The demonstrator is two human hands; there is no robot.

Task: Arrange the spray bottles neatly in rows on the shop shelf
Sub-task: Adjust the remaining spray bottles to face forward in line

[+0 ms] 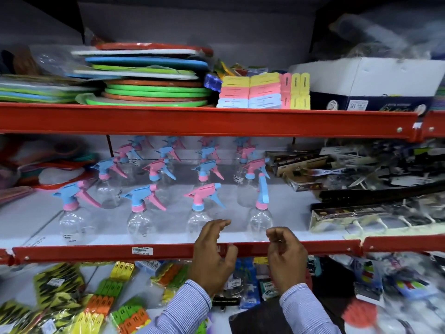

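Note:
Several clear spray bottles with pink and blue trigger heads stand in rows on the white middle shelf (286,203). The front row has a bottle at the far left (72,222), one left of centre (140,222), one with a pink head (199,220) and one at the right (261,218) whose blue trigger faces me. My left hand (214,256) hovers at the red front rail, fingers curled and apart, just below the pink-headed bottle. My right hand (285,256) is beside it, fingers loosely curled, below the right bottle. Neither hand holds anything.
The red front rail (96,253) carries a price label. Black packaged goods (361,189) crowd the shelf's right side, coloured items the left. Stacked round mats (154,75) and clothes pegs (262,91) fill the upper shelf. Packets of pegs (101,300) lie below.

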